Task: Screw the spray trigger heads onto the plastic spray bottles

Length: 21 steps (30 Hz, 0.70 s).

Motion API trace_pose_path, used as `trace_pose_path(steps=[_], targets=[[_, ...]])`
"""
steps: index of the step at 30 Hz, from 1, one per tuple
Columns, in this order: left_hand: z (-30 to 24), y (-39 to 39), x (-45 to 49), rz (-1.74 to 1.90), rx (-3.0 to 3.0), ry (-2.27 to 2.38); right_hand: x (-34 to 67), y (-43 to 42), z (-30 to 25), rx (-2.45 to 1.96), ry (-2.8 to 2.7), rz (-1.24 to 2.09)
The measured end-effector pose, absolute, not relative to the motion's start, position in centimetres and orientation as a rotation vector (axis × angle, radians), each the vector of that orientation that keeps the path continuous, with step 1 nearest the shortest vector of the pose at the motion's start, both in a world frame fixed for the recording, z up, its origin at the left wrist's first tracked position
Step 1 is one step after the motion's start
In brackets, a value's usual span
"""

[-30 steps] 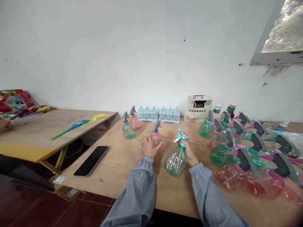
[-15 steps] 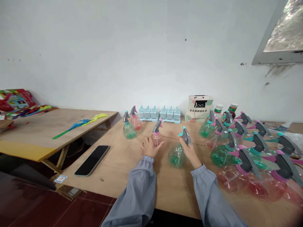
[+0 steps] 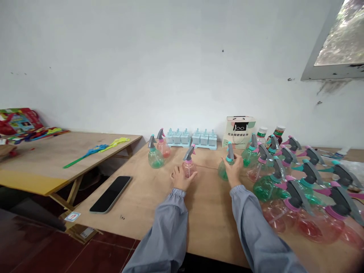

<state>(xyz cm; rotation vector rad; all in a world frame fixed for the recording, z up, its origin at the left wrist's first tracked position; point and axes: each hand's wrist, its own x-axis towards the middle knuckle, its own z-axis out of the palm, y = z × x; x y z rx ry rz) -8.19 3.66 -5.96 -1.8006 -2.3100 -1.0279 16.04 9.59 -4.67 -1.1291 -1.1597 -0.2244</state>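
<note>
My right hand point(image 3: 234, 171) grips a green spray bottle point(image 3: 223, 171) with a grey and teal trigger head, standing upright on the wooden table point(image 3: 207, 216), far from me. My left hand point(image 3: 181, 178) curls around the base of a small pink spray bottle point(image 3: 189, 163) with a grey and pink head. Both of my arms wear grey sleeves. A green bottle point(image 3: 155, 154) and a pink bottle point(image 3: 163, 145) stand further left at the back.
Several green and pink spray bottles point(image 3: 295, 178) crowd the right side of the table. Light blue ice moulds point(image 3: 191, 137), a paper bag point(image 3: 239, 131) and jars stand by the wall. A black phone point(image 3: 110, 193) lies at the left edge. A second table point(image 3: 51, 159) holds toys.
My right hand has carried the green bottle away from me, turned it upright and set it further back on the table. My left hand has stayed on the pink bottle.
</note>
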Motion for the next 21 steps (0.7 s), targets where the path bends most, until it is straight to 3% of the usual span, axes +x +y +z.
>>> trace_pose_path(steps=[14, 21], targets=[[-5.8, 3.5, -7.9, -1.047, -1.805, -2.307, 16.0, 10.7, -8.7, -1.297, -1.275, -0.144], [-5.3, 3.1, -7.8, -1.041, -1.789, -2.335, 16.0, 12.0, -11.0, -1.438, -1.131, 0.065]])
